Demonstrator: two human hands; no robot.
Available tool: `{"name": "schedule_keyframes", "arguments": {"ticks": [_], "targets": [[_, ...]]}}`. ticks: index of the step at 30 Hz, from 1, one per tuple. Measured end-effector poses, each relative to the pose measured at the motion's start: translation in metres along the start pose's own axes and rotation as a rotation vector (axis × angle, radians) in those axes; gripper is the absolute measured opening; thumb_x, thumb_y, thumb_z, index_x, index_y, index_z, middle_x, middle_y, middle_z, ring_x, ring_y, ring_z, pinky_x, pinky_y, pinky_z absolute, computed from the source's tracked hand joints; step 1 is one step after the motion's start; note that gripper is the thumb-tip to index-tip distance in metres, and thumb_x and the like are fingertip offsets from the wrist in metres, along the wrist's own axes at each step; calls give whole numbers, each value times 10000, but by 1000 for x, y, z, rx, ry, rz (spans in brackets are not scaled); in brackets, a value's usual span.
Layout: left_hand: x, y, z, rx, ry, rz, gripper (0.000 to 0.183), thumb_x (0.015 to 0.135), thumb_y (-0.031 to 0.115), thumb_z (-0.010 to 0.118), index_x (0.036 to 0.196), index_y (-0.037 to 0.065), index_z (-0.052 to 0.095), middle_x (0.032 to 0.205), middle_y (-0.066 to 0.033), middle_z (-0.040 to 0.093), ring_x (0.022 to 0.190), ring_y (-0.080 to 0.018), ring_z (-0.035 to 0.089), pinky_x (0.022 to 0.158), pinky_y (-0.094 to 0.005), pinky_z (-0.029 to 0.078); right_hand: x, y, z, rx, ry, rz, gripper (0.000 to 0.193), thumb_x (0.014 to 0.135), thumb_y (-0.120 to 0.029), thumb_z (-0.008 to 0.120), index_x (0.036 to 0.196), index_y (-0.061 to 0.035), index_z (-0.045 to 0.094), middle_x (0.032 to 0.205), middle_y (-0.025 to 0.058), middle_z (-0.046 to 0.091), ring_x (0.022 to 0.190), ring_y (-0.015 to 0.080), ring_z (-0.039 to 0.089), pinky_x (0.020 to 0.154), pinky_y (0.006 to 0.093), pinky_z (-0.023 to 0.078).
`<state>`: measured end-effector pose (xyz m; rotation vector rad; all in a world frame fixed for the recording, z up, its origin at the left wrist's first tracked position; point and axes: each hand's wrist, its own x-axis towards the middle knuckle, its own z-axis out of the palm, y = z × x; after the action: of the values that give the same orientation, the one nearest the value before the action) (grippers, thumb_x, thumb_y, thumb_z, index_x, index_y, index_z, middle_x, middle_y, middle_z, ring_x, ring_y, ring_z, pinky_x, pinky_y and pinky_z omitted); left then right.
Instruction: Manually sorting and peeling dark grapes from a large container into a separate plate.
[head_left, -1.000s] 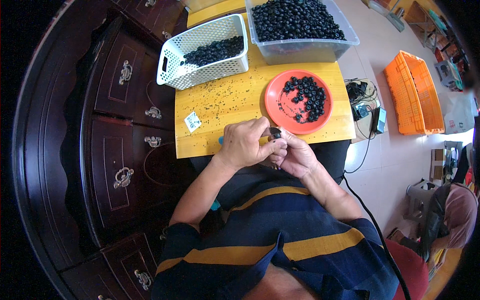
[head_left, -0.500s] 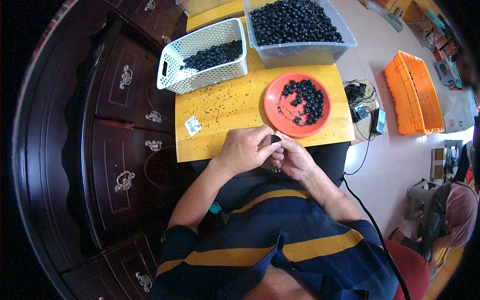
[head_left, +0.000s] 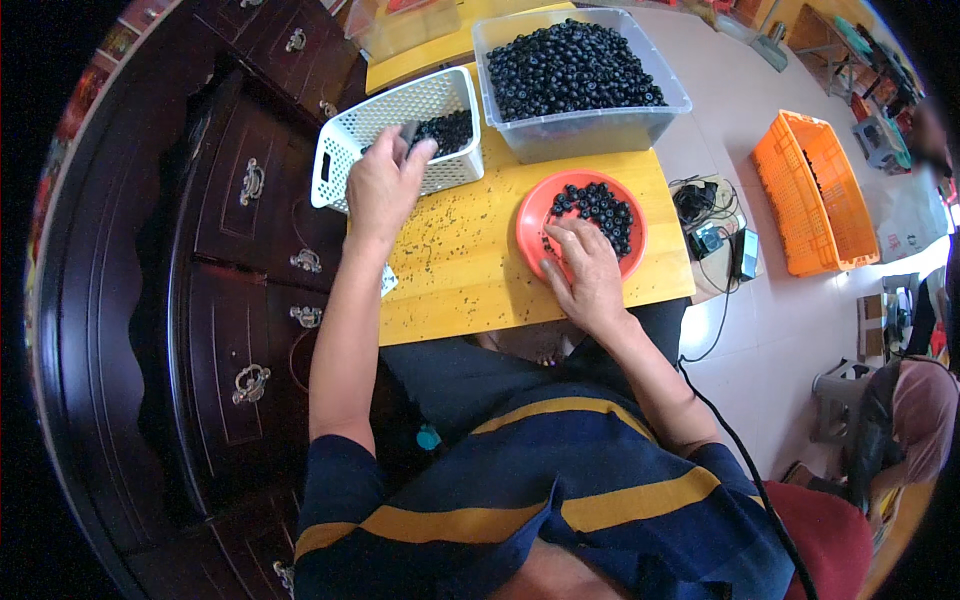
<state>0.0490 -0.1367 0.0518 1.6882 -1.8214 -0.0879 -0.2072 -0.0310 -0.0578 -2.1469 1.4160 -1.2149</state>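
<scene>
My left hand [head_left: 385, 185] reaches over the near side of a white perforated basket [head_left: 330, 155]. Between its thumb and fingers is a small dark, flat piece [head_left: 409, 131], too blurred to name. Small black round pieces [head_left: 445, 133] lie in the basket, partly hidden by the hand. My right hand [head_left: 588, 270] is over the near half of a red plate [head_left: 527, 215], palm down and fingers stretched toward the black round pieces [head_left: 605, 208] there. I see nothing held in it.
Behind the plate, a clear plastic tub [head_left: 590, 140] is heaped with similar black pieces. Dark crumbs and a white printed square [head_left: 389, 280] lie on the yellow table [head_left: 470, 300]. Dark drawers [head_left: 225, 290] line the left. At right are cables [head_left: 697, 203], an orange crate [head_left: 800, 200] and another person [head_left: 915, 425].
My hands, together in front of the plate before, have parted. The left has moved forward and left to the basket with the dark piece; the right has moved forward onto the plate.
</scene>
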Motion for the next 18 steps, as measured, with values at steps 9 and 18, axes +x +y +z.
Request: {"name": "schedule_keyframes", "arguments": {"ticks": [9,18], "targets": [[-106,-5,96,-244,-412,-184,448,855,341,735,1153,22,637,879,-178,716,812,-330,711,744,-440,551,23,30,33,-418,-213,96,679,869,-348,696,1447,-95,444,1517,215,371,1433,396,328,1151,538,321],[-110,5,139,-446,-460,-274,458,878,220,719,1246,-12,576,925,-156,701,841,-257,706,766,-388,555,41,53,42,-547,-234,90,680,906,-374,641,1475,-70,426,1538,222,353,1431,393,327,1159,550,295]]}}
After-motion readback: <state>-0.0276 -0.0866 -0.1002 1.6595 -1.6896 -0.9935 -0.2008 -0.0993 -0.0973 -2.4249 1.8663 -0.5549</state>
